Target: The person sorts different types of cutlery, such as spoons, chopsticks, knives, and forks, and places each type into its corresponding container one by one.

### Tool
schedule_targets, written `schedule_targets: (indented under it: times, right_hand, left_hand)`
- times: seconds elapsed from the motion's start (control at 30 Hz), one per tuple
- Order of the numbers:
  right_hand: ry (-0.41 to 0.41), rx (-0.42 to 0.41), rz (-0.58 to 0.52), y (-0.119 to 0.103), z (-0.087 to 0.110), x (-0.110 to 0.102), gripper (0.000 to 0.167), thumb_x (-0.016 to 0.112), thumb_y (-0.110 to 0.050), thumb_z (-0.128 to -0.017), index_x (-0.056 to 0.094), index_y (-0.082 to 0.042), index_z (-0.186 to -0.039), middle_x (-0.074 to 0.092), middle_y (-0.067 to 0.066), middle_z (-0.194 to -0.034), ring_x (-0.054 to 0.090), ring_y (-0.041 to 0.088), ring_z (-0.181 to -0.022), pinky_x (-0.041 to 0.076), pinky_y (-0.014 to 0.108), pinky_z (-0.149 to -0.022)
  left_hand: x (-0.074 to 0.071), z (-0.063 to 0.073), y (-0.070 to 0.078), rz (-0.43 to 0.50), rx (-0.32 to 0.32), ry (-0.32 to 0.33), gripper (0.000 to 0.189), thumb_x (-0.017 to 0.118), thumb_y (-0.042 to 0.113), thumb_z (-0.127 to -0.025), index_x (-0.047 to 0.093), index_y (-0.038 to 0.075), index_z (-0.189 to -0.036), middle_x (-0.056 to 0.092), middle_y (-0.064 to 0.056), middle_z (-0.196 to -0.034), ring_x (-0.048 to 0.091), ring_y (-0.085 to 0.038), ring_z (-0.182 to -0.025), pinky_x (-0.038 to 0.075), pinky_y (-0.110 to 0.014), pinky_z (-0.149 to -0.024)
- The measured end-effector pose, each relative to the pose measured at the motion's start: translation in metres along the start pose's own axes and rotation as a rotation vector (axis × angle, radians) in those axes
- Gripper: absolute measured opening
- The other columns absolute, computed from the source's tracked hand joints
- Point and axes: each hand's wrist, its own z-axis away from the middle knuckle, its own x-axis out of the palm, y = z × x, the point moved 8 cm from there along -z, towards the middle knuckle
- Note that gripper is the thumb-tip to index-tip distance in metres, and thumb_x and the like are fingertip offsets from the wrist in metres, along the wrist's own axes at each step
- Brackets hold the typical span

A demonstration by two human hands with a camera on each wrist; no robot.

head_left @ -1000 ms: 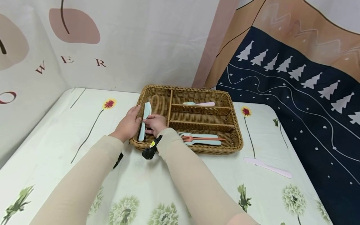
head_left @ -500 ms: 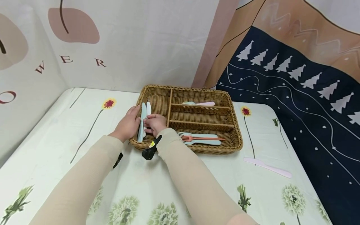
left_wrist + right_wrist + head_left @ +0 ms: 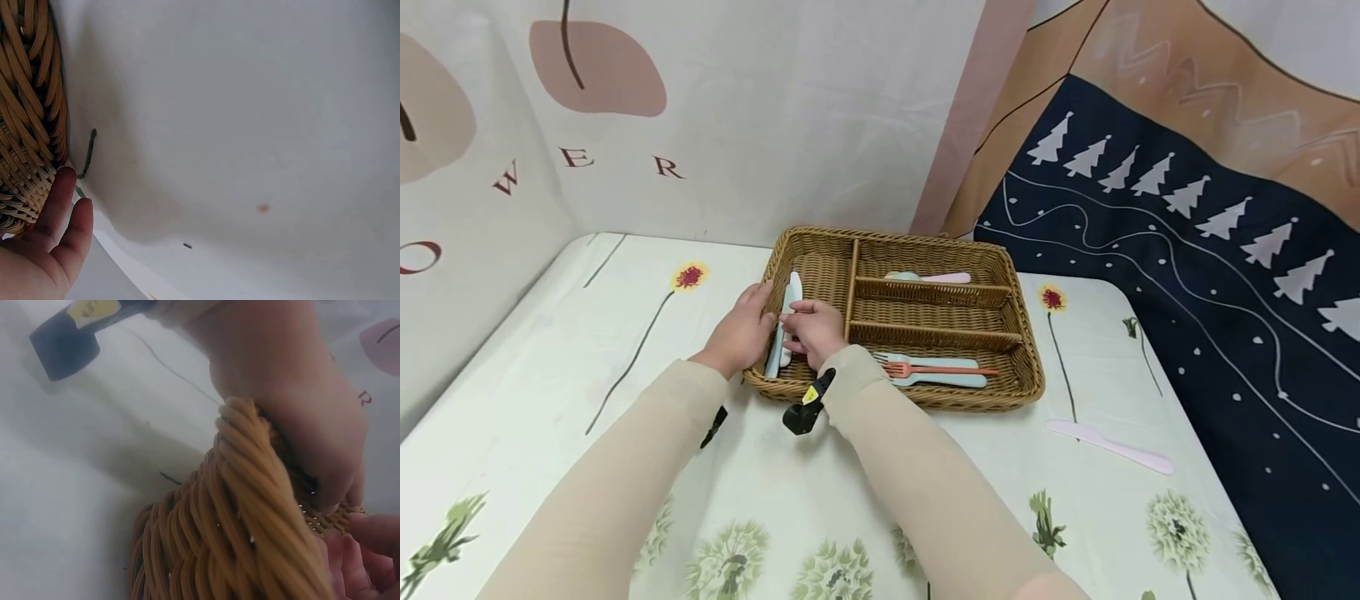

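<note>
In the head view my left hand (image 3: 741, 333) holds the left rim of a wicker cutlery basket (image 3: 951, 240), its thumb over the inner side. The left wrist view shows fingers (image 3: 57, 203) of this hand along the basket's outer wall (image 3: 28, 119). Inside the left compartment, my right hand (image 3: 816, 329) pinches at a light blue knife (image 3: 776, 357) that partly covers a whitish one (image 3: 796, 282). Which of the two the fingertips grip is partly hidden. The right wrist view has my right fingers (image 3: 369, 556) at the lower right, beyond the near rim (image 3: 250, 481).
A blue and orange set of forks and handles (image 3: 943, 369) lies in the front right compartment. Pink and pale blue cutlery (image 3: 946, 277) sits in the back one. On the flowered tablecloth, right of the basket, lies a pink knife (image 3: 1112, 446).
In the left compartment the light blue knife has swung from overlapping the whitish one to beside it, then partly back over it. Both hands have stayed nearly in place.
</note>
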Motion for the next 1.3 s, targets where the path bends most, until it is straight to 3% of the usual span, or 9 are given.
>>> schedule_targets:
  times: [0.43,0.7,0.8,0.93,1.1,1.3]
  right_hand:
    - [-0.094,-0.042,-0.072,-0.023,0.018,-0.009,0.026,0.064,-0.001,-0.091,0.064,-0.002,-0.117,0.060,0.003,-0.090,0.065,0.016,-0.084,0.061,0.032,-0.072]
    - [-0.145,-0.065,-0.101,-0.041,0.035,-0.027,0.023,0.064,-0.002,-0.091,0.065,-0.006,-0.114,0.062,0.004,-0.094,0.065,0.024,-0.094,0.057,0.043,-0.088]
    - [-0.170,-0.083,-0.085,-0.047,0.042,-0.037,0.027,0.065,-0.004,-0.091,0.064,-0.006,-0.118,0.062,0.003,-0.097,0.064,0.026,-0.100,0.058,0.041,-0.086]
    - [-0.224,-0.137,-0.047,-0.055,0.054,-0.053,0.034,0.063,-0.003,-0.092,0.058,-0.003,-0.126,0.061,0.003,-0.100,0.064,0.021,-0.094,0.060,0.032,-0.076]
    - [-0.263,-0.229,0.000,-0.063,0.067,-0.078,0.032,0.061,-0.001,-0.093,0.057,0.000,-0.125,0.059,0.002,-0.096,0.063,0.016,-0.088,0.059,0.025,-0.067]
    - [-0.263,-0.317,0.052,-0.070,0.079,-0.108,0.030,0.060,0.000,-0.093,0.057,0.002,-0.123,0.059,0.004,-0.097,0.063,0.017,-0.087,0.059,0.025,-0.067]
  left_hand:
    - [0.000,0.000,-0.001,0.003,0.001,-0.011,0.057,0.029,0.017,-0.105,0.005,0.002,-0.155,0.008,-0.023,-0.159,0.020,-0.045,-0.141,0.020,-0.059,-0.115]
    - [0.000,0.001,0.001,0.008,-0.003,-0.021,0.058,0.029,0.017,-0.105,0.003,0.004,-0.155,0.006,-0.022,-0.159,0.018,-0.046,-0.142,0.019,-0.059,-0.115]
    - [0.000,0.001,0.002,0.006,-0.003,-0.024,0.058,0.028,0.017,-0.105,0.002,0.003,-0.155,0.005,-0.022,-0.159,0.017,-0.046,-0.142,0.018,-0.059,-0.116]
    - [0.000,0.002,0.002,0.011,-0.003,-0.026,0.058,0.028,0.016,-0.105,0.002,0.003,-0.155,0.005,-0.022,-0.159,0.016,-0.045,-0.142,0.018,-0.058,-0.116]
    - [0.000,0.002,0.003,0.013,0.001,-0.027,0.058,0.028,0.016,-0.105,0.001,0.003,-0.155,0.004,-0.022,-0.159,0.016,-0.046,-0.142,0.018,-0.059,-0.116]
    - [0.000,0.001,0.003,0.013,0.009,-0.029,0.058,0.028,0.016,-0.105,0.001,0.003,-0.155,0.004,-0.023,-0.159,0.016,-0.047,-0.142,0.018,-0.060,-0.115]
